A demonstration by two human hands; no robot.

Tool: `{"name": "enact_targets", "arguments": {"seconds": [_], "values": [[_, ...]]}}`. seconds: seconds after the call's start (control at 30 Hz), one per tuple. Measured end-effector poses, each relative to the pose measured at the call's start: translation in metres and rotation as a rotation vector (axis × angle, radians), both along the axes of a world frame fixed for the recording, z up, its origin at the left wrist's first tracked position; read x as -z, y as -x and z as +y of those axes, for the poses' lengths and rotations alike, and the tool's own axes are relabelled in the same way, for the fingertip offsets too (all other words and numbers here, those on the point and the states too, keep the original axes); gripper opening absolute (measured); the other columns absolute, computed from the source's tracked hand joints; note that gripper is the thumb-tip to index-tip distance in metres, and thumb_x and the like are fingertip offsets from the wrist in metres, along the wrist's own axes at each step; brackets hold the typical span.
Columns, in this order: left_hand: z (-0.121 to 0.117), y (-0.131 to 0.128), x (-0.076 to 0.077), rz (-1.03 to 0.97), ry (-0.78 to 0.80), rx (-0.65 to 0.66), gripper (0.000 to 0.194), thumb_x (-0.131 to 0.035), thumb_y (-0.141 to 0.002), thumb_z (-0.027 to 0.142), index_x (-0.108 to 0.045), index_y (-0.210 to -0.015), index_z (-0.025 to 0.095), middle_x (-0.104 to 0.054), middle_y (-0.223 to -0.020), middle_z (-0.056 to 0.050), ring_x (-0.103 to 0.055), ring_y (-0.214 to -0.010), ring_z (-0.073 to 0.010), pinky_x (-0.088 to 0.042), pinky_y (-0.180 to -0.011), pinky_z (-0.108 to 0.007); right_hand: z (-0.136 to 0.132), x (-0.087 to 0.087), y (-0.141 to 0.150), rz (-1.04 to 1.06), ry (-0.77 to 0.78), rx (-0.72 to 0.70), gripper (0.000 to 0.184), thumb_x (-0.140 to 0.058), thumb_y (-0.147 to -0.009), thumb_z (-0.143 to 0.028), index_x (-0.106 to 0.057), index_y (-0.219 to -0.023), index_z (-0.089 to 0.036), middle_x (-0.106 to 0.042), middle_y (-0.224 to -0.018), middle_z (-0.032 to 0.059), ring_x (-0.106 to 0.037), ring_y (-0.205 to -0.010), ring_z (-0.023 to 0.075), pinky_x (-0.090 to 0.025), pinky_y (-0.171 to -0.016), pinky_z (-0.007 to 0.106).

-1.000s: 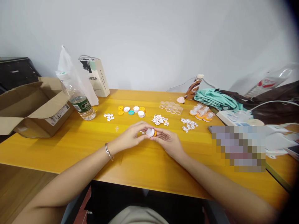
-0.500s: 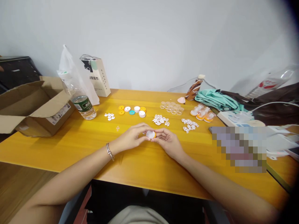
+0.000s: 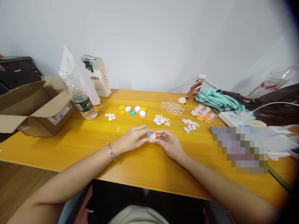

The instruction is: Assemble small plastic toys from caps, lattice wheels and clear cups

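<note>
Between the fingertips of both hands is a small round cap-like piece (image 3: 151, 136), white inside with an orange rim, held just over the table. My left hand (image 3: 136, 137) pinches its left side. My right hand (image 3: 170, 143) grips the right side, thumb in front and fingers behind. Beyond the hands lie white openwork plastic pieces (image 3: 160, 119), and more white pieces (image 3: 190, 124) sit to their right. Farther back are yellow, white and blue round caps (image 3: 132, 112) and clear plastic cups (image 3: 173, 107). Small white discs (image 3: 110, 116) lie on the left.
An open cardboard box (image 3: 53, 109) and a water bottle (image 3: 84, 107) stand at left, a paper bag (image 3: 102, 77) behind. Orange-based clear assemblies (image 3: 203, 113), a brown bottle (image 3: 195, 88), a teal cloth item (image 3: 219, 99) and a power strip (image 3: 231, 118) are at right.
Both hands keep hold of the round piece, and the fingers have shifted only slightly around it. The whole view has moved a little; the other things stay in place.
</note>
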State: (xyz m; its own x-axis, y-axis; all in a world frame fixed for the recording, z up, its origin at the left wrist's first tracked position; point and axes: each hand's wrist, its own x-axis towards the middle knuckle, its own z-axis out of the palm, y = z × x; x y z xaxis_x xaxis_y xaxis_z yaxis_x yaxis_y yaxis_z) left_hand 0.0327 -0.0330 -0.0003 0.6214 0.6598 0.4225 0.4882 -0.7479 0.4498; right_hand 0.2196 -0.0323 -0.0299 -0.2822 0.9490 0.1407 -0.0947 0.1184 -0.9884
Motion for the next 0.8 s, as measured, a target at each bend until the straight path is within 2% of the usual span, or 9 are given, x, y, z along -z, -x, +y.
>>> {"name": "enact_targets", "arguments": {"seconds": [0.13,0.27,0.37,0.47,0.6,0.8], "values": [[0.000,0.000,-0.001,-0.012,-0.045,0.054,0.028,-0.048,-0.087,0.026,-0.052,-0.114,0.018,-0.058,-0.097,-0.007,-0.055,-0.088,-0.0148,-0.047,-0.077,-0.030,0.001,-0.001,0.000,0.037,0.029,-0.004,0.027,-0.076,-0.057,-0.021,-0.058,-0.078,-0.020,-0.067,-0.073,-0.0014,-0.063,-0.071,0.0128,-0.049,-0.076,0.030],[0.002,0.001,-0.001,-0.056,0.002,0.046,0.031,-0.048,-0.087,0.025,-0.052,-0.116,0.018,-0.058,-0.098,-0.007,-0.054,-0.090,-0.0148,-0.046,-0.080,-0.030,0.003,-0.002,-0.001,0.053,0.103,-0.020,0.030,-0.077,-0.055,-0.023,-0.058,-0.077,-0.020,-0.067,-0.071,-0.0016,-0.062,-0.066,0.0124,-0.049,-0.071,0.029],[0.006,0.000,0.001,-0.110,0.112,-0.009,0.028,-0.050,-0.085,0.028,-0.058,-0.110,0.019,-0.060,-0.091,-0.005,-0.056,-0.083,-0.0138,-0.046,-0.075,-0.029,0.004,-0.002,-0.003,0.084,0.181,-0.069,0.031,-0.075,-0.060,-0.026,-0.058,-0.085,-0.019,-0.065,-0.067,-0.0024,-0.060,-0.060,0.0108,-0.048,-0.066,0.027],[0.009,-0.003,0.003,-0.234,0.302,-0.070,0.024,-0.056,-0.082,0.033,-0.065,-0.095,0.017,-0.063,-0.084,-0.005,-0.058,-0.076,-0.0128,-0.047,-0.069,-0.026,0.004,-0.005,-0.004,0.146,0.269,-0.145,0.033,-0.073,-0.065,-0.029,-0.059,-0.094,-0.020,-0.066,-0.068,-0.0022,-0.062,-0.063,0.0099,-0.048,-0.067,0.025],[0.011,-0.006,0.006,-0.409,0.537,-0.115,0.027,-0.062,-0.076,0.036,-0.065,-0.087,0.012,-0.066,-0.078,-0.005,-0.059,-0.067,-0.0109,-0.048,-0.065,-0.024,0.003,-0.009,-0.005,0.176,0.357,-0.221,0.027,-0.069,-0.069,-0.031,-0.063,-0.092,-0.018,-0.068,-0.076,0.0006,-0.062,-0.068,0.0082,-0.048,-0.072,0.022],[0.013,-0.004,0.003,-0.417,0.589,-0.058,0.029,-0.060,-0.078,0.035,-0.062,-0.096,0.012,-0.065,-0.082,-0.005,-0.059,-0.071,-0.0104,-0.047,-0.069,-0.025,0.005,-0.010,-0.006,0.185,0.362,-0.223,0.024,-0.067,-0.072,-0.031,-0.065,-0.093,-0.019,-0.069,-0.079,0.0013,-0.063,-0.070,0.0082,-0.049,-0.075,0.022]]}}
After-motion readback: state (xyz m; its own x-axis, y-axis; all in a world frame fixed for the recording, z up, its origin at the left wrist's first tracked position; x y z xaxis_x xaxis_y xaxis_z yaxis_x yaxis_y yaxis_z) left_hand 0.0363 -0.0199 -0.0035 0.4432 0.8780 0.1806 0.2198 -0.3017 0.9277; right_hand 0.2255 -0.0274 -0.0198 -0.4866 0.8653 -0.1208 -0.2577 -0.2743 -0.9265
